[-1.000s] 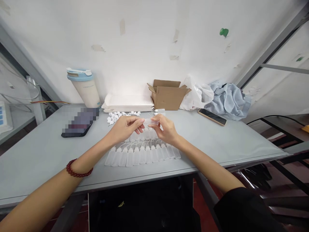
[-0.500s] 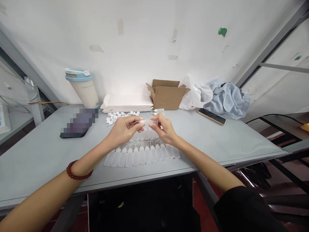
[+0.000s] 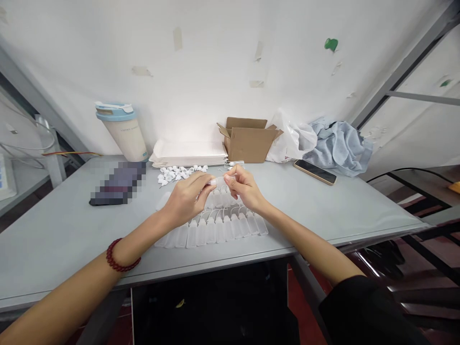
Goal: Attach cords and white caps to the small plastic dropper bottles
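Over the counter (image 3: 323, 211), the left hand (image 3: 187, 197) pinches one end of a bottle (image 3: 220, 181) and the right hand (image 3: 247, 191) the other, probably to hold it steady. Caps (image 3: 182, 170) lie near, maybe for easy reach.

1. Held bottle (image 3: 220, 182): translucent plastic, smooth, with a frosted look.
2. Lined-up bottles (image 3: 211, 232): similar cloudy plastic.
3. Caps (image 3: 168, 175): opaque white plastic, smooth.
4. Worktop (image 3: 323, 211): smooth grey surface, low sheen.
5. Box (image 3: 249, 145): plain brown cardboard, matt.
6. Bag (image 3: 290, 141): thin white plastic film, crinkled, faintly glossy.
7. Blue cloth (image 3: 339, 148): soft fabric, rumpled, matt.
8. Phone (image 3: 315, 172): glossy, dark, glass-like screen.
9. Tumbler (image 3: 127, 141): matt cream body, smooth plastic-looking lid.
10. Sleeve (image 3: 362, 314): matt black cloth.
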`<control>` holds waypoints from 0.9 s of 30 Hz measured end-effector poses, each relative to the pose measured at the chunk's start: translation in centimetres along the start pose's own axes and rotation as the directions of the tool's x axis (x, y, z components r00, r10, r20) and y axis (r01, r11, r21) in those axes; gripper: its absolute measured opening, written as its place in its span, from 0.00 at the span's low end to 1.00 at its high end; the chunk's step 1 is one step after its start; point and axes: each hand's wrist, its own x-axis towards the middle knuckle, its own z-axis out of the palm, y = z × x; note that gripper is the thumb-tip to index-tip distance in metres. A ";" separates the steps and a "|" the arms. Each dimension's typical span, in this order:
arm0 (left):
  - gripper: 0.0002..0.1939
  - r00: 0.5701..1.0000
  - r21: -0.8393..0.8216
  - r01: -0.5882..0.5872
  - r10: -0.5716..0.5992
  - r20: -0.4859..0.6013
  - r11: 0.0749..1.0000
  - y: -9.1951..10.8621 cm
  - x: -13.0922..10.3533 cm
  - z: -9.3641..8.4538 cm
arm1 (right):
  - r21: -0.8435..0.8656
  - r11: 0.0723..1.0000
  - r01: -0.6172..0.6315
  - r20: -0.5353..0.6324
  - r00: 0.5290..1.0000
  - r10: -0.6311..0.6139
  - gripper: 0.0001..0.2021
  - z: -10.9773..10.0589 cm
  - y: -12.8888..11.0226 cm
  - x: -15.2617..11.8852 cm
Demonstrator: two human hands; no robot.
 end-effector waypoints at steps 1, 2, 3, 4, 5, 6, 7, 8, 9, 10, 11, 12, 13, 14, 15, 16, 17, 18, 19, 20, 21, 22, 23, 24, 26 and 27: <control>0.12 1.000 0.008 -0.001 0.001 -0.003 1.000 -0.1 -0.1 0.2 | 0.014 1.000 -0.012 0.009 1.000 0.012 0.19 0.0 -0.1 0.0; 0.12 1.000 0.012 -0.003 0.003 -0.006 1.000 -0.2 -0.1 0.3 | 0.024 1.000 -0.019 0.013 1.000 0.019 0.19 0.0 -0.2 0.0; 0.12 1.000 0.012 -0.005 0.005 -0.005 1.000 -0.3 -0.1 0.4 | 0.030 0.999 -0.023 0.011 1.000 0.023 0.19 0.0 -0.2 0.1; 0.12 1.000 0.007 -0.003 0.003 -0.001 1.000 -0.4 -0.1 0.4 | 0.032 0.999 -0.026 0.006 1.000 0.025 0.19 -0.1 -0.2 0.1; 0.11 1.000 0.001 0.005 -0.005 0.007 1.000 -0.5 0.0 0.3 | 0.030 0.999 -0.026 -0.004 1.000 0.026 0.18 -0.1 -0.2 0.2; 0.11 1.000 -0.006 0.024 -0.024 0.016 1.000 -0.6 0.1 0.1 | 0.022 0.999 -0.024 -0.021 0.999 0.025 0.18 -0.3 -0.1 0.3; 0.12 0.998 -0.010 0.054 -0.054 0.020 0.998 -0.8 0.3 -0.1 | 0.007 1.000 -0.021 -0.045 0.999 0.021 0.18 -0.5 0.1 0.5; 0.12 0.995 -0.010 0.094 -0.094 0.016 0.995 -1.0 0.5 -0.5 | -0.013 1.000 -0.018 -0.075 0.997 0.017 0.18 -0.8 0.2 0.7; 0.12 0.990 -0.005 0.140 -0.140 0.003 0.990 -1.4 0.7 -0.9 | -0.036 0.999 -0.015 -0.109 0.994 0.011 0.18 -1.2 0.4 0.9; 0.13 0.982 0.008 0.187 -0.187 -0.025 0.982 -1.9 0.9 -1.4 | -0.064 0.998 -0.015 -0.144 0.989 0.006 0.18 -1.7 0.7 1.2; 0.12 0.972 0.029 0.231 -0.230 -0.052 0.972 -2.6 1.1 -1.8 | -0.086 0.996 -0.018 -0.174 0.985 0.003 0.18 -2.2 0.9 1.5; 0.12 0.962 0.055 0.268 -0.263 -0.077 0.962 -3.3 1.3 -2.3 | -0.105 0.994 -0.021 -0.200 0.980 -0.001 0.18 -2.6 1.2 1.7; 0.11 0.953 0.090 0.297 -0.290 -0.083 0.951 -4.1 1.4 -2.6 | -0.120 0.992 -0.025 -0.220 0.976 -0.002 0.18 -3.1 1.4 2.0; 0.11 0.947 0.127 0.320 -0.311 -0.085 0.939 -4.9 1.4 -2.9 | -0.135 0.990 -0.033 -0.233 0.972 0.001 0.17 -3.6 1.7 2.2; 0.12 0.942 0.166 0.334 -0.328 -0.064 0.928 -5.8 1.4 -3.1 | -0.152 0.987 -0.047 -0.243 0.970 0.009 0.17 -4.0 1.9 2.5; 0.12 0.937 0.195 0.347 -0.346 -0.039 0.918 -6.6 1.3 -3.2 | -0.171 0.983 -0.065 -0.247 0.969 0.021 0.16 -4.4 2.2 2.6; 0.12 0.931 0.213 0.358 -0.363 -0.015 0.909 -7.4 1.2 -3.2 | -0.195 0.977 -0.085 -0.250 0.968 0.034 0.16 -4.8 2.4 2.8; 0.12 0.927 0.226 0.363 -0.375 0.011 0.904 -8.1 1.1 -3.1 | -0.223 0.969 -0.103 -0.251 0.967 0.045 0.15 -5.1 2.7 2.9; 0.12 0.925 0.237 0.359 -0.377 0.037 0.903 -8.7 0.9 -2.9 | -0.253 0.960 -0.118 -0.248 0.967 0.054 0.15 -5.4 2.9 3.1; 0.13 0.926 0.250 0.346 -0.372 0.067 0.905 -9.3 0.8 -2.7 | -0.288 0.949 -0.129 -0.244 0.968 0.058 0.14 -5.7 3.2 3.2; 0.14 0.927 0.265 0.328 -0.363 0.094 0.907 -9.8 0.6 -2.4 | -0.326 0.936 -0.134 -0.237 0.970 0.057 0.14 -5.9 3.4 3.3; 0.15 0.930 0.284 0.306 -0.350 0.116 0.909 -10.2 0.5 -2.2 | -0.368 0.920 -0.135 -0.229 0.972 0.051 0.14 -6.2 3.6 3.4; 0.16 0.932 0.304 0.284 -0.336 0.133 0.909 -10.5 0.3 -1.9 | -0.414 0.901 -0.132 -0.223 0.974 0.040 0.13 -6.4 3.9 3.5; 0.17 0.935 0.325 0.264 -0.324 0.146 0.908 -10.8 0.2 -1.7 | -0.460 0.879 -0.127 -0.218 0.976 0.027 0.13 -6.7 4.1 3.5; 0.19 0.936 0.359 0.233 -0.309 0.172 0.904 -11.3 0.1 -1.4 | -0.541 0.833 -0.117 -0.208 0.978 0.002 0.11 -7.0 4.6 3.7; 0.20 0.932 0.371 0.223 -0.309 0.189 0.901 -11.5 0.1 -1.3 | -0.575 0.810 -0.111 -0.199 0.980 -0.007 0.10 -7.2 4.8 3.8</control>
